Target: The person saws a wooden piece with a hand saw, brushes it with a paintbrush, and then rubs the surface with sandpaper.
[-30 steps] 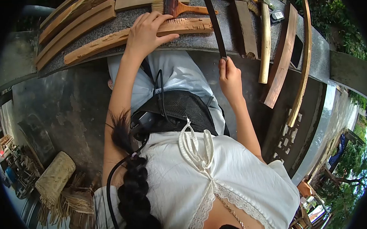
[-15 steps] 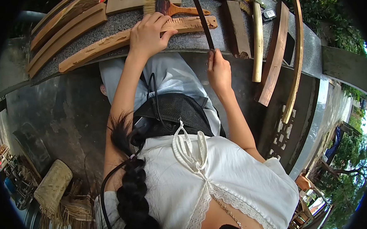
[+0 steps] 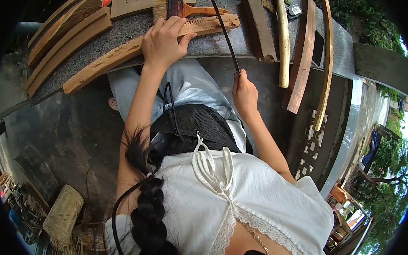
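Note:
My left hand [image 3: 162, 44] lies over a curved piece of wood [image 3: 101, 63], gripping it around its middle on the stone table edge. The wood has a row of short cut marks near its right end and a small hole at the tip. In my right hand [image 3: 245, 95] is the lower end of a long, thin, dark file [image 3: 227, 36]. It slants up across the wood's right end, and its far end runs out of the top of the view. Just beyond my left fingers lies a wide paintbrush [image 3: 175, 8] with an orange handle.
Several curved wood strips [image 3: 66, 49] lie at the left of the stone table [image 3: 129, 27]. To the right are a dark wood block [image 3: 259, 30], a hammer [image 3: 283, 45], a reddish wood strip [image 3: 303, 55] and a slim curved strip [image 3: 326, 58], both overhanging the edge.
My right hand has drawn back towards my body, pulling the file down across the wood. My left hand keeps its hold; the wood's left end sits slightly lower in view.

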Demonstrator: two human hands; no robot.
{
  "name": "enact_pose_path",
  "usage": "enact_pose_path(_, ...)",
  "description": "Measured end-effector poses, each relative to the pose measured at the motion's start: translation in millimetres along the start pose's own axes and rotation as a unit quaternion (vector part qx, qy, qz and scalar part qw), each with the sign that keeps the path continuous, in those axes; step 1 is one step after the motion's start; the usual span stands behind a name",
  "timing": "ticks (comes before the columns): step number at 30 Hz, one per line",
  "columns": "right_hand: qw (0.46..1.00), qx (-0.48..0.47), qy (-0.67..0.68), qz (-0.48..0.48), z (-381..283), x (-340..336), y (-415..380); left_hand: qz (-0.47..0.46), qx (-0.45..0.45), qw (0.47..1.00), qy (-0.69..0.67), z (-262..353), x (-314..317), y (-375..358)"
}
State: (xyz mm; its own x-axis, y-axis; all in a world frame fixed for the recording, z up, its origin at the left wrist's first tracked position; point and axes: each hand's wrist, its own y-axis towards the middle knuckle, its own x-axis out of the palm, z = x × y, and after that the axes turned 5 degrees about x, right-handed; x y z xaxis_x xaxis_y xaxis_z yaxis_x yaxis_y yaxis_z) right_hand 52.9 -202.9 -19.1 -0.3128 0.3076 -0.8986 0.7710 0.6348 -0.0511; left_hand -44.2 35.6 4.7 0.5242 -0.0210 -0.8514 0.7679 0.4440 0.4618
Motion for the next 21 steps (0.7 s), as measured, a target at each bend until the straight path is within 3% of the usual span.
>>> enact_pose_path(6,0.997,-0.047,-0.052,0.013,-55.6,-11.0,57.8,0.015,0.001,1.0,0.001,0.8,0.1,-1.7)
enact_pose_path(13,0.996,-0.019,-0.067,-0.062,-3.3,-20.4,-2.4,0.011,-0.001,1.0,-0.008,1.3,0.5,-1.9)
enact_pose_path(19,0.992,-0.043,-0.117,-0.014,-34.3,-6.0,44.4,0.021,-0.003,1.0,0.003,4.3,-0.3,-0.8)
enact_pose_path(21,0.992,-0.049,-0.118,-0.024,-17.3,-9.2,25.8,0.028,-0.005,1.0,0.002,3.3,-0.2,-1.2)
